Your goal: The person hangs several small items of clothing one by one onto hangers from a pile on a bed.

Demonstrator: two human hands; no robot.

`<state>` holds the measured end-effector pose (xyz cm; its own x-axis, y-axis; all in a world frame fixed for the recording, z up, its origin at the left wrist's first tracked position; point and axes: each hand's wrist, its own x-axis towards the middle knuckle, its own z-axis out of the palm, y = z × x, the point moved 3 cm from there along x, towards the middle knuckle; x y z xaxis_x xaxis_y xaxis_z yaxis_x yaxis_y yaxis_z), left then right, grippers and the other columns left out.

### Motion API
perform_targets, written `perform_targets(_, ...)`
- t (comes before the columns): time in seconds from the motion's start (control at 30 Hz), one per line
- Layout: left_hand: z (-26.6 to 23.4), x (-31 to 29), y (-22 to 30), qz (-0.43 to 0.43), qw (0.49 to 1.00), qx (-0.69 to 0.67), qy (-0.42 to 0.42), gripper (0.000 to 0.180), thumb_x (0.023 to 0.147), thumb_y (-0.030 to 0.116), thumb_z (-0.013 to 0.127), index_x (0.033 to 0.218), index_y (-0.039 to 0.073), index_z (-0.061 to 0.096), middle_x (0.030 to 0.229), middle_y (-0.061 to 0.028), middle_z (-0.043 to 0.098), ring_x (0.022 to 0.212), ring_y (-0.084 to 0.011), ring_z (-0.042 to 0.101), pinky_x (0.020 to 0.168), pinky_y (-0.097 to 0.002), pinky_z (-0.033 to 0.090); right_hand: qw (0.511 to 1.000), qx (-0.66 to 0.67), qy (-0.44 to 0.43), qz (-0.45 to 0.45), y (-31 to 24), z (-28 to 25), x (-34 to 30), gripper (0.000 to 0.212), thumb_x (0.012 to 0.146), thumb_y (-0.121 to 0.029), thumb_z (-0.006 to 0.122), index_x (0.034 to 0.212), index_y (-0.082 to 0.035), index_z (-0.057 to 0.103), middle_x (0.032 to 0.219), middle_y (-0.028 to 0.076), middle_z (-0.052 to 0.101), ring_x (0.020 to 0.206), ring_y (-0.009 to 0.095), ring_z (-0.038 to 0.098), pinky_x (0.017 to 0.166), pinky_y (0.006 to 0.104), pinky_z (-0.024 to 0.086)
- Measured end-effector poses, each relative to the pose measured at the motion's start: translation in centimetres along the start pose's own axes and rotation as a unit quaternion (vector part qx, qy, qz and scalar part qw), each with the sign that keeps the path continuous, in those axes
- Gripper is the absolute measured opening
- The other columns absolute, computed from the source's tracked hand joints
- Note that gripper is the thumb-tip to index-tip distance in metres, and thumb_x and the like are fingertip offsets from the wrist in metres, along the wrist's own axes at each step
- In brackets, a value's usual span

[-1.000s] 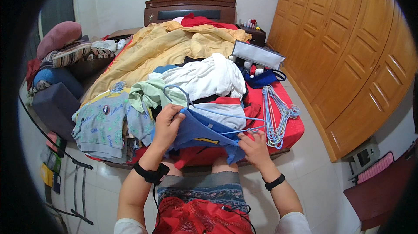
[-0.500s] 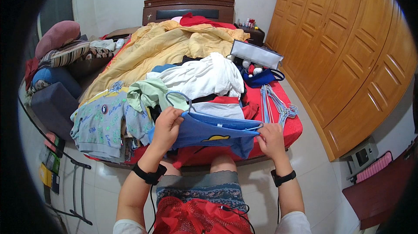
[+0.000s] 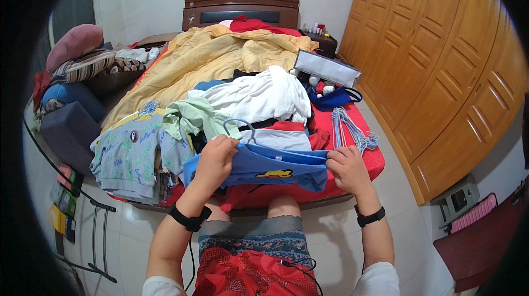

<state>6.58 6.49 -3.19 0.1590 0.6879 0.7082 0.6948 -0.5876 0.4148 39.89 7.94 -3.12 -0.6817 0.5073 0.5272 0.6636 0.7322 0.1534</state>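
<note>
A blue shirt [image 3: 248, 169] with a yellow patch on its front is stretched between my hands above the near edge of the bed. My left hand [image 3: 217, 159] is closed on its left shoulder. At the right shoulder, my right hand [image 3: 348, 168] pinches the cloth. A blue clothes hanger [image 3: 253, 131] sits in the neck opening, its hook standing up beside my left fingers; most of its body is hidden by the shirt. Just beyond lie a pale green garment [image 3: 193, 118] and a white garment [image 3: 256, 96].
Grey printed clothes [image 3: 129, 158] lie at the bed's left corner. Several loose hangers [image 3: 352, 131] rest on the red sheet [image 3: 370, 161] at right, near a white-and-blue box [image 3: 325, 68]. A black metal rack [image 3: 96, 235] stands at lower left; wooden wardrobes [image 3: 435, 64] line the right.
My right hand has shifted slightly right and turned over the shirt's shoulder. The hanger's right end, seen before at the neckline, is now covered. The hook has moved a little right.
</note>
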Motion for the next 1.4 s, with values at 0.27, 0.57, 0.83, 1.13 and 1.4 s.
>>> perform_targets(0.27, 1.6, 0.2, 1.8, 0.016, 1.0, -0.008, -0.015, 0.016, 0.077, -0.002, 0.06, 0.093, 0.003, 0.061, 0.081, -0.0132, 0.057, 0.079, -0.0346, 0.057, 0.069, -0.0419, 0.045, 0.984, 0.169, 0.026, 0.048, -2.5, 1.5, 1.5, 0.023, 0.072, -0.002, 0.063, 0.095, -0.004, 0.057, 0.105, 0.013, 0.059, 0.098, 0.035, 0.059, 0.086, 0.0426, 0.048)
perform_targets(0.57, 1.0, -0.1, 0.2, -0.043, 0.997, -0.056, 0.009, 0.016, 0.079, 0.001, 0.062, 0.095, 0.001, 0.061, 0.083, -0.0153, 0.057, 0.081, -0.0359, 0.056, 0.072, -0.0412, 0.045, 0.912, 0.322, -0.044, 0.251, 0.6, 6.1, 0.0, 0.021, 0.081, -0.022, 0.063, 0.092, -0.004, 0.064, 0.085, 0.015, 0.064, 0.089, 0.036, 0.059, 0.085, 0.0445, 0.04)
perform_targets(0.83, 0.7, 0.2, 0.8, -0.046, 0.996, -0.081, -0.012, 0.017, 0.078, 0.003, 0.065, 0.095, 0.002, 0.062, 0.085, -0.0145, 0.059, 0.084, -0.0345, 0.057, 0.073, -0.0405, 0.045, 0.955, 0.165, 0.097, 0.225, -3.2, 5.3, 2.6, 0.011, 0.082, -0.019, 0.063, 0.088, -0.01, 0.066, 0.084, 0.007, 0.066, 0.085, 0.027, 0.059, 0.082, 0.0398, 0.037)
perform_targets(1.13, -4.4, -1.9, -4.1, -0.069, 0.994, 0.078, 0.009, 0.025, 0.078, 0.009, 0.068, 0.101, 0.005, 0.061, 0.095, -0.0138, 0.062, 0.091, -0.0346, 0.058, 0.078, -0.041, 0.043, 0.926, 0.22, 0.139, 0.272, -0.8, 2.6, 2.6, 0.011, 0.082, -0.015, 0.062, 0.088, -0.008, 0.068, 0.083, 0.008, 0.065, 0.081, 0.03, 0.059, 0.077, 0.041, 0.039)
perform_targets(1.4, -7.7, -2.6, -3.7, -0.125, 0.99, -0.057, -0.043, 0.016, 0.088, 0.011, 0.06, 0.098, -0.001, 0.058, 0.089, -0.0169, 0.058, 0.086, -0.0336, 0.057, 0.077, -0.0365, 0.045, 0.913, 0.258, 0.17, 0.267, -1.0, 1.8, 4.1, 0.011, 0.081, -0.012, 0.063, 0.088, -0.005, 0.067, 0.08, 0.009, 0.064, 0.083, 0.029, 0.06, 0.075, 0.0397, 0.043)
